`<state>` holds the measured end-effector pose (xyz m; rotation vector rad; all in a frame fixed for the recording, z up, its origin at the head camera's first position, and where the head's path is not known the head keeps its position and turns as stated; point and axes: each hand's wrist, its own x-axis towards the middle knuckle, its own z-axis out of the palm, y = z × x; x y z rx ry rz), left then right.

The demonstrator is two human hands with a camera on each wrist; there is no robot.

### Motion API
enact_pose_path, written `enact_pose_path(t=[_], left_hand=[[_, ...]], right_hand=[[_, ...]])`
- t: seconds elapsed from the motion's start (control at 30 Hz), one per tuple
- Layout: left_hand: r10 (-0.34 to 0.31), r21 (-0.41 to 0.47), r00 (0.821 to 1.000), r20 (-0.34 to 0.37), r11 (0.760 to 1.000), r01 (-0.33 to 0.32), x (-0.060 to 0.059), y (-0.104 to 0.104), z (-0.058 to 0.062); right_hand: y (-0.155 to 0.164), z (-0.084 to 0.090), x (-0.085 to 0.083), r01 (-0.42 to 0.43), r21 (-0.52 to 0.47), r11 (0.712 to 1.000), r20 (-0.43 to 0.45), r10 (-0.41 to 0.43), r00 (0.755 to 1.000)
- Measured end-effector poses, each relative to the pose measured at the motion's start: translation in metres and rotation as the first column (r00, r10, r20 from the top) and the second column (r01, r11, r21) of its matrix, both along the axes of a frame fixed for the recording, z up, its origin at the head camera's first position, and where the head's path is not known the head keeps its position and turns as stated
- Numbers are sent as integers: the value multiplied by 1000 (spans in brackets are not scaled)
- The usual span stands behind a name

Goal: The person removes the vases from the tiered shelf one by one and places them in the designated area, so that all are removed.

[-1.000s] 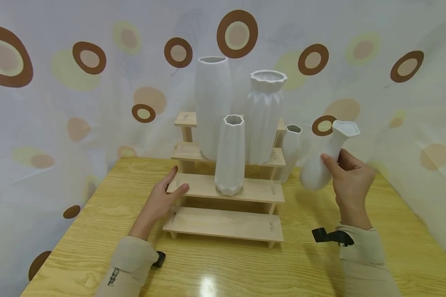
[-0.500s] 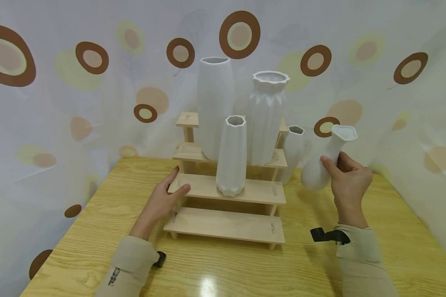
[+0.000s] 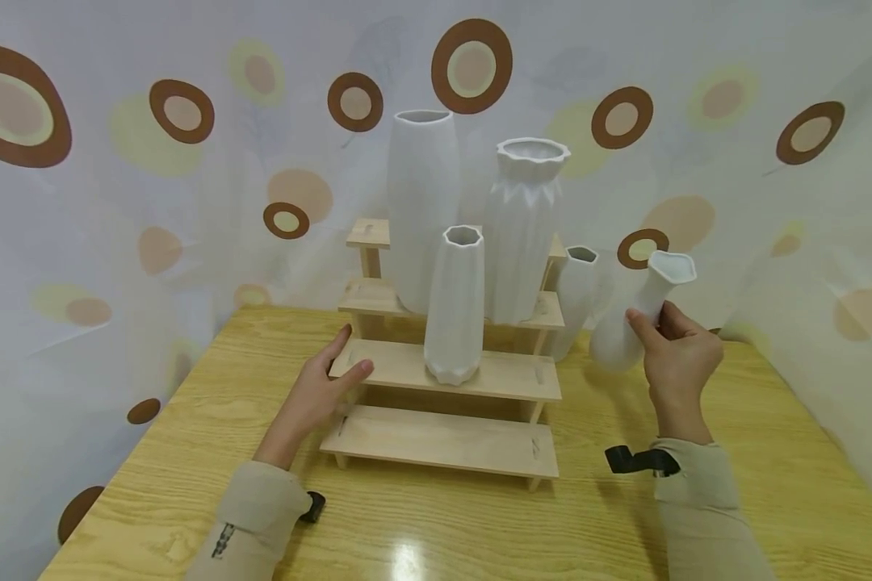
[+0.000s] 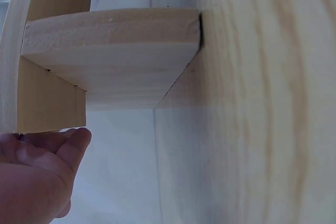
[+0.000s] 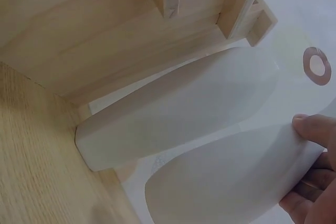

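Right hand (image 3: 679, 355) grips a white vase (image 3: 635, 319) by its neck, thumb in front and fingers curled behind, holding it tilted above the table (image 3: 436, 516), right of the wooden rack (image 3: 443, 440) and just beside a small vase (image 3: 574, 298) standing by the rack. Left hand (image 3: 316, 395) rests on the left end of the rack's second step, fingers straight and close together, thumb on the step's top. A faceted vase (image 3: 454, 303) stands on that step; two tall vases (image 3: 421, 206) stand higher up.
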<state>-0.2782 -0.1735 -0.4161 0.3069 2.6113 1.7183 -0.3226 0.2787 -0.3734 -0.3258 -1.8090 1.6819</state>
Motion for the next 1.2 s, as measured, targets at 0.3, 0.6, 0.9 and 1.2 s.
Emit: enact_pose_path(t=[0.3, 0.6, 0.9, 1.2], left_hand=[[4, -12, 1000, 0, 1000, -4, 1, 1, -2], [2, 3, 1000, -30, 1000, -2, -3, 0, -6], [12, -20, 999, -31, 1000, -13, -2, -1, -6], [12, -19, 1000, -12, 1000, -12, 5, 3, 7]], right_hand=[[1, -11, -3, 66, 163, 984, 39, -73, 997], [0, -15, -6, 55, 196, 979, 41, -65, 997], [2, -25, -11, 55, 259, 964, 75, -77, 994], [2, -31, -15, 69, 265, 962, 49, -85, 995]])
